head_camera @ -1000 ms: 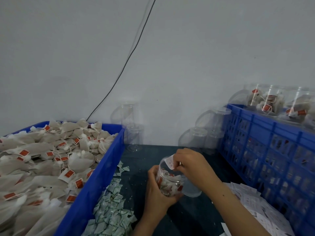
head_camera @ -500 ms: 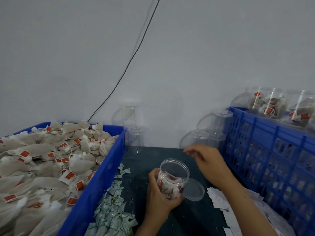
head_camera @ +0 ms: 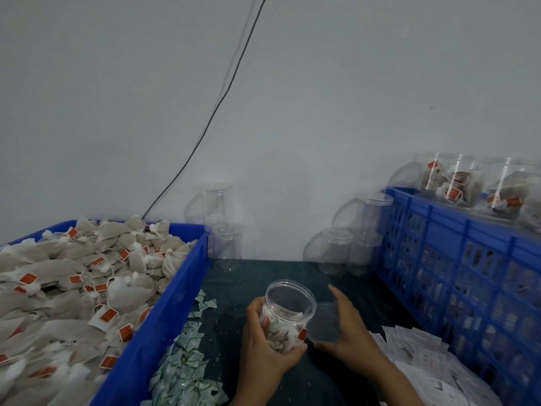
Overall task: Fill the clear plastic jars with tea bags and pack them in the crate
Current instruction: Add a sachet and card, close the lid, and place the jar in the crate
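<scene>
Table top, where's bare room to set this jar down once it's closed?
The dark table is bare between the empty jars at the wall and the held jar. Crowded: green packets along the left bin, white slips by the crate, and the lid under the right hand.

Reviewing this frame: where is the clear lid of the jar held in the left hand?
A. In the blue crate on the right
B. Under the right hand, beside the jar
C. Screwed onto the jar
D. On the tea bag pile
B: the jar in the left hand is open-mouthed, and the right hand has a grip on the clear lid beside it.
</scene>
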`<state>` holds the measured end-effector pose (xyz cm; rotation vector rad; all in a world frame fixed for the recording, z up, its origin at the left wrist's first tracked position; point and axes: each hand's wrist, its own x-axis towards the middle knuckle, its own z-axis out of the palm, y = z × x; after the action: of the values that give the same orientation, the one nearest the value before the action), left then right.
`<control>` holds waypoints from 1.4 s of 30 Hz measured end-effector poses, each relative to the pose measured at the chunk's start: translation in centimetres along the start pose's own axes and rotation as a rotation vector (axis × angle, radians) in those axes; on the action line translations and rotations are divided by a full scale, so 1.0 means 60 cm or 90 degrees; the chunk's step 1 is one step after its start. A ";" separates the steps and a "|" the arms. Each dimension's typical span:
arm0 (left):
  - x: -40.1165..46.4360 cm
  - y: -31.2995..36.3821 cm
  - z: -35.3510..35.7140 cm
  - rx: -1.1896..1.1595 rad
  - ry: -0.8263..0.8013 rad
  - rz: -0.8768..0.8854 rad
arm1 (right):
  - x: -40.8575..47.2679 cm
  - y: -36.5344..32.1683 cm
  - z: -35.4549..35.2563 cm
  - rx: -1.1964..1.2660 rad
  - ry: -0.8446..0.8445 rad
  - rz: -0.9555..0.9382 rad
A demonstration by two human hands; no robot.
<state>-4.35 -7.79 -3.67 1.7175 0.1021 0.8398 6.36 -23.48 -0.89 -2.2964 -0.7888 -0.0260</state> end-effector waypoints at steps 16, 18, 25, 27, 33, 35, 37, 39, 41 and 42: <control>0.005 0.009 -0.003 0.077 -0.085 0.031 | -0.015 -0.111 -0.055 0.300 -0.133 -0.175; 0.010 0.013 -0.006 0.081 -0.106 0.030 | -0.014 -0.113 -0.045 0.308 -0.088 -0.174; 0.012 0.057 -0.023 -0.101 -0.224 -0.062 | -0.005 -0.121 -0.061 0.357 -0.082 -0.193; 0.015 0.064 -0.031 -0.170 -0.285 -0.132 | -0.005 -0.123 -0.073 0.358 -0.119 -0.200; 0.004 0.074 -0.046 -0.320 -0.399 -0.268 | -0.013 -0.130 -0.084 0.441 -0.188 -0.195; 0.004 0.073 -0.045 -0.321 -0.392 -0.270 | -0.012 -0.140 -0.086 0.436 -0.180 -0.187; 0.005 0.078 -0.044 -0.300 -0.380 -0.263 | -0.010 -0.151 -0.088 0.407 -0.177 -0.176; 0.008 0.079 -0.045 -0.276 -0.343 -0.239 | -0.008 -0.158 -0.088 0.381 -0.182 -0.161; 0.010 0.080 -0.042 -0.246 -0.311 -0.202 | -0.006 -0.162 -0.088 0.375 -0.182 -0.152; 0.009 0.081 -0.038 -0.233 -0.298 -0.186 | -0.006 -0.164 -0.089 0.375 -0.180 -0.147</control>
<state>-6.94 -7.26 1.03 1.4621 -0.1096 0.2105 1.71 -21.40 9.08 -1.6623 -1.0409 0.3849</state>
